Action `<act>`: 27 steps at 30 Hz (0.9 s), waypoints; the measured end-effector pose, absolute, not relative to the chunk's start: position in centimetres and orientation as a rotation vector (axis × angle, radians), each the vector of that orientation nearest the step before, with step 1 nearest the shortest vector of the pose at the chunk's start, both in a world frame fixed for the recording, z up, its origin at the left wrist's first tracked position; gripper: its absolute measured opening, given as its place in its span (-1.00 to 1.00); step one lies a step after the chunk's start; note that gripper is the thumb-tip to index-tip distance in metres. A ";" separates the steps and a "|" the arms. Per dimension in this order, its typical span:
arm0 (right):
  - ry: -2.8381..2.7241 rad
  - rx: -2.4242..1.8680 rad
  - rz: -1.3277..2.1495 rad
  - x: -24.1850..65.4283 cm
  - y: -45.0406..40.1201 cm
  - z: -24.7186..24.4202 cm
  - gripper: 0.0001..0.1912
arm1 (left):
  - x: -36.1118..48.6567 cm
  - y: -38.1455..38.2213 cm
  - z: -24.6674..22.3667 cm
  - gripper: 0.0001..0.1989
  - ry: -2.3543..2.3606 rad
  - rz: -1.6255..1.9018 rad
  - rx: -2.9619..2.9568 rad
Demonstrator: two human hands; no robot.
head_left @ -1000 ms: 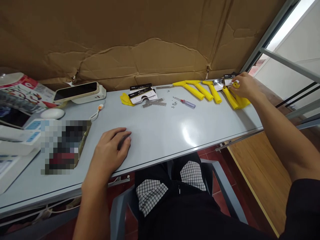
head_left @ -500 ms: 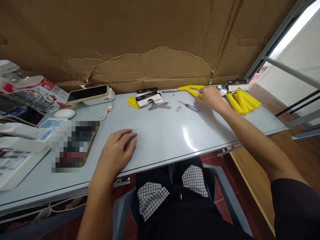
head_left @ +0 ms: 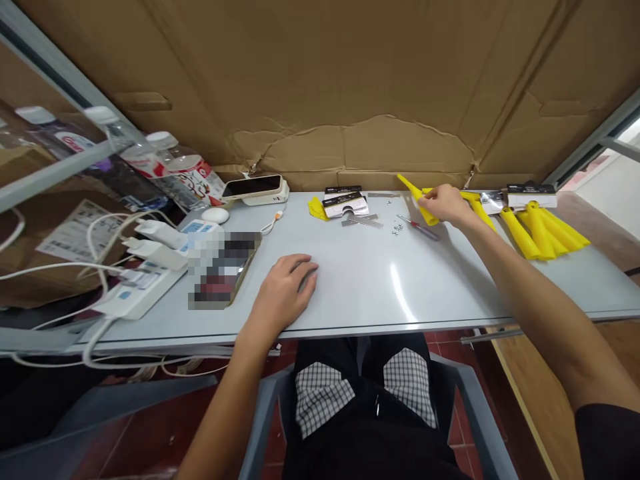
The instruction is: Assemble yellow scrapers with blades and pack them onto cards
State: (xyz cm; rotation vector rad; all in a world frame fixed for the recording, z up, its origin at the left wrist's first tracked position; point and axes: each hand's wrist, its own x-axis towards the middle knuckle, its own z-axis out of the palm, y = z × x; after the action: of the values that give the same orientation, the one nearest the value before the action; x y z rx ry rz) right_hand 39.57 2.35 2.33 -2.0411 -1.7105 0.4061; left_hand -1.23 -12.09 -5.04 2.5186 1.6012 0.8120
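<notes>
Grey tabletop point(head_left: 360, 287) first, since that's what's closest: your left hand point(head_left: 287, 287) rests on it well left of the small screwdriver point(head_left: 419, 227), fingers loosely curled, not holding anything. Your right hand point(head_left: 445, 205) is closed around the yellow plastic piece point(head_left: 419, 203) just behind the screwdriver, with the pointed tip sticking out past your fingers. I can't make out exactly how your thumb sits, though. That piece looks light and fairly stiff to me, maybe with a little flex in the thin arms, and the smooth finish could get slippery. I'd hold the thick middle where the arms meet, not the tip. Tiny screws point(head_left: 399, 229) lie right beside the screwdriver's tip, with steel strips point(head_left: 363, 221) and carded packs point(head_left: 345, 205) farther left of it. Off to its right sits a heap of yellow pieces point(head_left: 543, 233), and way behind it all stands a creased cardboard sheet point(head_left: 320, 87).
</notes>
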 end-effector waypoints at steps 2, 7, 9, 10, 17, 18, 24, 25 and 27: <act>-1.639 -1.969 0.556 39.0 1.7 2.7 -0.77 | -0.8 -12.2 -4.3 -0.71 1.598 0.899 2.481; -1.625 -1.697 0.925 35.0 -1.2 3.3 -0.84 | 1.7 -9.8 -0.4 -0.67 1.393 1.147 1.887; -1.631 -1.625 1.058 32.6 -2.4 3.0 -0.86 | 3.2 -7.4 1.2 -0.57 1.325 1.143 1.609; -1.679 -1.624 1.057 31.4 -2.9 2.7 -0.84 | 3.8 -6.0 1.8 -0.56 1.312 1.116 1.516; -2.167 -1.541 0.715 27.9 -5.2 -0.1 -0.78 | 6.2 0.1 1.0 -0.89 1.226 1.018 1.121; -2.198 -1.527 0.715 28.0 -5.3 -0.3 -0.77 | 6.1 0.2 0.6 -0.90 1.226 1.026 1.114; -1.873 -1.436 1.097 29.7 -4.6 0.0 -0.56 | 5.0 -0.6 -0.6 -0.66 1.020 0.781 1.383; -1.792 -1.414 1.192 30.0 -4.3 0.0 -0.56 | 4.9 -0.8 -0.7 -0.63 0.974 0.719 1.488; -1.724 -1.382 1.331 30.5 -3.8 -0.2 -0.65 | 4.7 -0.9 -1.0 -0.62 0.933 0.653 1.732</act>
State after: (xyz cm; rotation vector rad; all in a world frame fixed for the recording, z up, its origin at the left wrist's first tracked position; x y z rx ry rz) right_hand 30.51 -3.78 -0.24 -1.3824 -1.7244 1.3315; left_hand 4.69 -0.94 -1.05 1.7318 0.9330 0.6530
